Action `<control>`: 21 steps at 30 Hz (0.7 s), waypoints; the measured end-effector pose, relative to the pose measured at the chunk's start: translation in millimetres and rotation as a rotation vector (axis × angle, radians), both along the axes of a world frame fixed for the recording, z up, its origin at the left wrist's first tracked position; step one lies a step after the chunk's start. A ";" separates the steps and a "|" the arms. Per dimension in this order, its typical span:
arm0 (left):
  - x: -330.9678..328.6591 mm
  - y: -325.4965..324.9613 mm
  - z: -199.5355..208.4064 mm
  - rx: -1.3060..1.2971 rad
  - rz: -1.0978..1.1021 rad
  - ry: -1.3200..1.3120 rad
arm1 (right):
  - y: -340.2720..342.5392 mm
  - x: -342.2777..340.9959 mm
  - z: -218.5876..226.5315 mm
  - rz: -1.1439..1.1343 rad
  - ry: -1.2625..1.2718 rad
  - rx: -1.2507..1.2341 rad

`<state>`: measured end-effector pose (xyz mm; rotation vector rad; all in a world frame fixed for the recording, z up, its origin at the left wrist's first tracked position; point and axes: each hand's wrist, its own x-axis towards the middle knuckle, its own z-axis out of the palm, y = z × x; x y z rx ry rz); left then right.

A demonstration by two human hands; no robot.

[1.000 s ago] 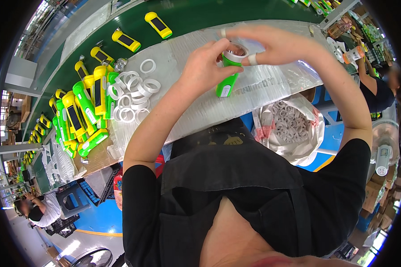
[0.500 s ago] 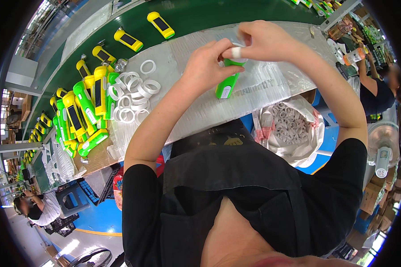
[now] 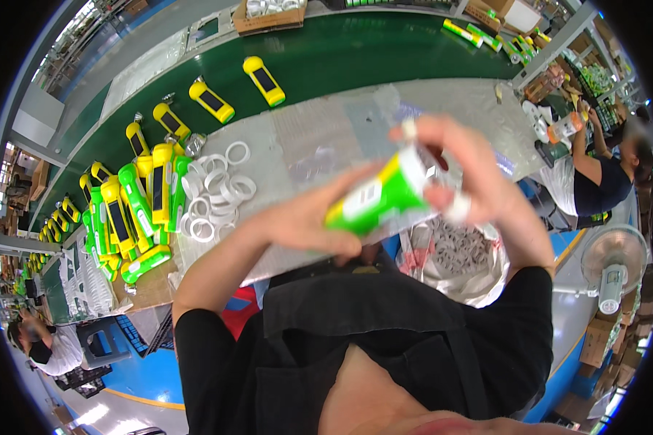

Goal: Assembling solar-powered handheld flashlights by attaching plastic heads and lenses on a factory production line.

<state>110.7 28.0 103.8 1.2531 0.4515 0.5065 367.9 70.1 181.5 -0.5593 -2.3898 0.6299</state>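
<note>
A green and yellow flashlight is held tilted above the table's near edge, its white-rimmed, shiny head toward the right. My left hand is closed round its green body. Blurred by motion, my right hand curls its fingers about the head end; white covers show on a fingertip and the thumb. Loose white rings lie heaped left of my hands. Beside them is a pile of yellow and green flashlights with dark panels, some turned to their green side.
Several flashlights stand spaced along the green conveyor belt at the far side. Below the table's near edge hangs a white bag of small pale rings. A fan stands at the right. Other people sit at far left and right.
The flashlight has come nearer to me and up, tipping from nearly upright to slanted with its head to the right. Both hands moved with it. The view has shifted, showing a box beyond the belt.
</note>
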 end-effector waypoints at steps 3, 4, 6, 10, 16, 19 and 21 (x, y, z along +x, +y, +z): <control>-0.3 38.4 -29.2 0.606 0.339 0.215 | 19.0 -19.3 -34.1 -0.005 0.036 0.264; -1.9 51.4 -42.7 0.882 0.501 0.335 | 31.4 -28.5 -65.9 -0.173 0.105 0.190; 1.3 84.9 -20.1 0.576 0.469 0.750 | 83.9 -44.4 -109.7 -0.542 0.096 -0.081; -22.2 147.6 -64.9 0.955 0.566 0.730 | 161.9 -62.9 -157.2 -0.558 0.213 -0.117; -76.7 210.7 -63.9 0.763 0.641 1.398 | 311.9 1.6 -172.3 -1.051 0.317 -0.118; -85.3 228.0 -92.3 0.810 0.593 1.274 | 360.9 62.5 -183.9 -1.215 -0.038 -0.162; -96.6 225.0 -99.9 0.780 0.672 1.204 | 331.6 43.6 -167.0 -1.260 -0.436 0.364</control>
